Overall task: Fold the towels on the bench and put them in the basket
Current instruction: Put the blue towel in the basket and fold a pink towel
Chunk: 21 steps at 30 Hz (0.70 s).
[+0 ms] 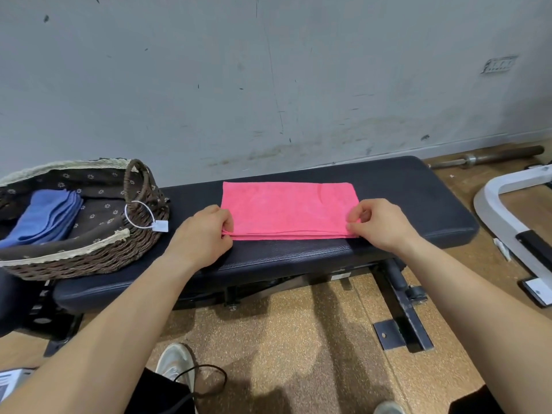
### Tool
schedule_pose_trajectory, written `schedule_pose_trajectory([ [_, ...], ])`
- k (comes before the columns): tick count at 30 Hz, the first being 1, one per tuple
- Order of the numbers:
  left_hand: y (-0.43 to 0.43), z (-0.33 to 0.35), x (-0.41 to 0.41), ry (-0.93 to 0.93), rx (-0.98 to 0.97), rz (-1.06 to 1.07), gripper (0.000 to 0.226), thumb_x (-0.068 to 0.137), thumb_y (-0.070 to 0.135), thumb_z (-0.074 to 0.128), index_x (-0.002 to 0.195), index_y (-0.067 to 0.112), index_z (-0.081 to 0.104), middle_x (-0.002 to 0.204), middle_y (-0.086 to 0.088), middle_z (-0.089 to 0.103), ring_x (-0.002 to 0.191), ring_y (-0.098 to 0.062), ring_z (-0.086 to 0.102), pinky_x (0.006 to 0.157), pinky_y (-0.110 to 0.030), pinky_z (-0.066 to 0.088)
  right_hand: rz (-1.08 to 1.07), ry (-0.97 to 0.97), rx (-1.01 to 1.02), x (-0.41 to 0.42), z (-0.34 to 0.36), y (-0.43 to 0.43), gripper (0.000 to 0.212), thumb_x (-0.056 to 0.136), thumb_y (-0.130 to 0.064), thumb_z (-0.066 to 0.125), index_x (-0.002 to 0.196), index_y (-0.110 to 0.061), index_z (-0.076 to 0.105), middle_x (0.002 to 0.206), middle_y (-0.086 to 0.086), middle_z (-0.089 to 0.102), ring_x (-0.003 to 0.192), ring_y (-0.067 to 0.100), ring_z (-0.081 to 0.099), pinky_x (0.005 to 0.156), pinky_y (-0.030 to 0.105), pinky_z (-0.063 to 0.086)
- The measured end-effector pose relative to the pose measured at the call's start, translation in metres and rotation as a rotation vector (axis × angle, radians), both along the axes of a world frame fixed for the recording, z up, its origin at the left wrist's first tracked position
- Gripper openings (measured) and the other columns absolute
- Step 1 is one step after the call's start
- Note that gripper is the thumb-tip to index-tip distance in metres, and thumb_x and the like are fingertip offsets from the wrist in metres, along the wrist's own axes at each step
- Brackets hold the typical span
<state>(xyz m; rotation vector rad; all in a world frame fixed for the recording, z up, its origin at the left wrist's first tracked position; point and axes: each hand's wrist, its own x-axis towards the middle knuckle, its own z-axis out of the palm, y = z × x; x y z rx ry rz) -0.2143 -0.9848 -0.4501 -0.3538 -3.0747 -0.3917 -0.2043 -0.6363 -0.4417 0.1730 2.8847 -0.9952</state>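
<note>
A pink towel (288, 209) lies flat on the black padded bench (412, 198), folded into a wide rectangle with its layered edges toward me. My left hand (200, 234) pinches the towel's near left corner. My right hand (379, 224) pinches the near right corner. At the bench's left end stands a brown wicker basket (98, 258) with a dark flowered lining. A folded blue towel (44, 216) lies inside it on the left side.
A grey scuffed wall runs right behind the bench. A barbell (490, 158) lies on the floor at the back right. A white metal frame (507, 210) stands to the right. My shoes and the bench's black legs are on the cork floor below.
</note>
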Motion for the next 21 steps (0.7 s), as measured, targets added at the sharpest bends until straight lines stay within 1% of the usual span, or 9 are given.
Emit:
schedule_pose_trajectory([
  [3, -0.001, 0.003, 0.0, -0.039, -0.087, -0.005, 0.012, 0.079, 0.021, 0.064, 0.086, 0.029, 0.059, 0.098, 0.014, 0.052, 0.092, -0.018, 0.057, 0.075, -0.035, 0.05, 0.053, -0.052, 0.14, 0.0, 0.0, -0.002, 0.011, 0.08, -0.027, 0.076, 0.073, -0.029, 0.068, 0.088, -0.011, 0.065, 0.085, 0.014, 0.063, 0.076, 0.037, 0.054],
  [5, 0.003, 0.009, -0.002, -0.06, -0.161, 0.007, 0.009, 0.077, 0.036, 0.065, 0.084, 0.033, 0.059, 0.1, 0.017, 0.051, 0.098, -0.013, 0.055, 0.077, -0.035, 0.051, 0.05, -0.037, 0.242, -0.002, 0.003, -0.006, 0.011, 0.079, -0.033, 0.073, 0.071, -0.032, 0.066, 0.097, -0.006, 0.06, 0.091, 0.018, 0.061, 0.079, 0.041, 0.056],
  [8, 0.016, 0.021, -0.009, -0.062, -0.163, 0.054, 0.028, 0.077, 0.062, 0.059, 0.08, 0.034, 0.063, 0.098, 0.018, 0.052, 0.099, -0.01, 0.049, 0.083, -0.036, 0.05, 0.036, 0.086, 0.33, -0.007, 0.009, -0.023, 0.005, 0.084, -0.036, 0.064, 0.083, -0.033, 0.067, 0.105, 0.0, 0.052, 0.1, 0.025, 0.052, 0.084, 0.043, 0.053],
  [10, 0.029, 0.023, -0.019, -0.007, -0.047, 0.083, 0.025, 0.084, 0.056, 0.057, 0.089, 0.033, 0.066, 0.102, 0.014, 0.054, 0.104, -0.012, 0.051, 0.087, -0.037, 0.049, 0.06, 0.171, 0.32, -0.013, 0.007, -0.04, 0.016, 0.089, -0.037, 0.059, 0.096, -0.028, 0.07, 0.11, 0.002, 0.054, 0.107, 0.029, 0.051, 0.087, 0.043, 0.05],
  [13, 0.053, 0.013, -0.033, 0.051, 0.101, 0.068, 0.029, 0.092, 0.04, 0.052, 0.116, 0.03, 0.065, 0.122, 0.01, 0.057, 0.118, -0.016, 0.053, 0.096, -0.037, 0.047, 0.127, 0.206, 0.284, -0.029, -0.001, -0.066, 0.033, 0.092, -0.034, 0.054, 0.121, -0.025, 0.067, 0.129, 0.003, 0.055, 0.119, 0.03, 0.051, 0.097, 0.043, 0.046],
  [15, 0.07, 0.002, -0.042, 0.097, 0.109, 0.003, 0.038, 0.097, 0.036, 0.049, 0.132, 0.024, 0.058, 0.14, 0.007, 0.052, 0.131, -0.018, 0.046, 0.105, -0.036, 0.039, 0.176, 0.179, 0.291, -0.04, -0.009, -0.082, 0.047, 0.093, -0.033, 0.05, 0.138, -0.021, 0.055, 0.146, 0.006, 0.046, 0.132, 0.032, 0.045, 0.107, 0.044, 0.04],
  [17, 0.082, -0.008, -0.051, 0.098, 0.046, -0.053, 0.047, 0.101, 0.035, 0.044, 0.146, 0.02, 0.045, 0.156, 0.001, 0.038, 0.146, -0.02, 0.029, 0.117, -0.036, 0.024, 0.22, 0.158, 0.318, -0.051, -0.018, -0.095, 0.06, 0.096, -0.036, 0.045, 0.152, -0.016, 0.037, 0.161, 0.009, 0.029, 0.147, 0.029, 0.028, 0.118, 0.044, 0.027],
  [19, 0.086, -0.017, -0.061, 0.018, -0.05, -0.068, 0.056, 0.104, 0.04, 0.033, 0.156, 0.021, 0.024, 0.165, 0.0, 0.018, 0.153, -0.019, 0.01, 0.122, -0.041, 0.012, 0.258, 0.122, 0.356, -0.059, -0.027, -0.101, 0.068, 0.1, -0.04, 0.037, 0.159, -0.012, 0.018, 0.167, 0.009, 0.011, 0.154, 0.025, 0.01, 0.124, 0.043, 0.013],
  [21, 0.081, -0.026, -0.067, -0.058, -0.125, -0.055, 0.064, 0.104, 0.047, 0.024, 0.159, 0.02, 0.006, 0.167, 0.002, 0.002, 0.153, -0.019, -0.002, 0.122, -0.044, 0.004, 0.283, 0.06, 0.394, -0.065, -0.035, -0.1, 0.072, 0.103, -0.048, 0.028, 0.16, -0.011, 0.004, 0.168, 0.008, -0.003, 0.155, 0.022, -0.003, 0.125, 0.043, 0.003],
])
